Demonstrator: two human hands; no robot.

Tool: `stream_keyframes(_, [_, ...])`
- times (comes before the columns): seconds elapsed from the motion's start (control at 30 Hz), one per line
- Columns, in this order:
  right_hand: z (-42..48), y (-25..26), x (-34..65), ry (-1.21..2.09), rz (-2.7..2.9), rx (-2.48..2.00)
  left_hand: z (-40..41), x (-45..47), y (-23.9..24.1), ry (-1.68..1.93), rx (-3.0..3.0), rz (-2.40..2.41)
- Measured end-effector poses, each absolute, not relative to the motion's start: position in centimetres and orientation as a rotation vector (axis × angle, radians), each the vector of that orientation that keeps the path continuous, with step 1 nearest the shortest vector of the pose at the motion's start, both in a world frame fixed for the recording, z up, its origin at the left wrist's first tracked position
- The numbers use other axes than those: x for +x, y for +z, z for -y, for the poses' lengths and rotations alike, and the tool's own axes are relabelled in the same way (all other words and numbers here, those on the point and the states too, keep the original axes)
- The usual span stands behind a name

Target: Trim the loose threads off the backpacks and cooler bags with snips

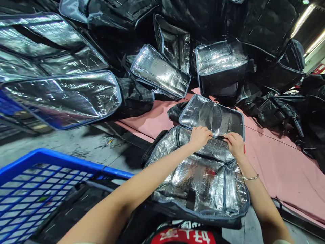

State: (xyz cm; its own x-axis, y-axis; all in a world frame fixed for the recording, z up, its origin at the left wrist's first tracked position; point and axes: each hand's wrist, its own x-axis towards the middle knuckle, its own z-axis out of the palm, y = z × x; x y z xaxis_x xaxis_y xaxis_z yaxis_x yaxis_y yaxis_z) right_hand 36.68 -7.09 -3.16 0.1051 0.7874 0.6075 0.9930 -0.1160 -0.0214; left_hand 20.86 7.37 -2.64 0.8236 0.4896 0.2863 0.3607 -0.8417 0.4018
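Note:
An open insulated bag (200, 179) with a silver foil lining and black outside lies in front of me, its lid (213, 115) folded back on the pink cloth. My left hand (199, 136) and my right hand (235, 144) are both closed in a pinch on the bag's far rim where the lid joins it, close together. A thin dark strip runs between the fingertips. A bracelet sits on my right wrist.
A blue wire-mesh crate (38, 189) stands at lower left. Several more foil-lined black bags (220, 64) are heaped behind and to the left (63, 95). The pink cloth (279, 159) covers the surface to the right. Grey floor (83, 142) shows at left.

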Motion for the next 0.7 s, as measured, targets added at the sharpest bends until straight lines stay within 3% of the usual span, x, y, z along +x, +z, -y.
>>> stream_keyframes(0.37, [6.8,-2.1,36.2,-0.756,1.925,-2.017,-8.4,22.3,-1.9,0.362,2.595,-0.7])
stream_keyframes(0.7, [4.5,-0.4,37.9,-0.273,2.123,-1.958,-9.1,22.3,-2.1,0.263,2.583,-0.661])
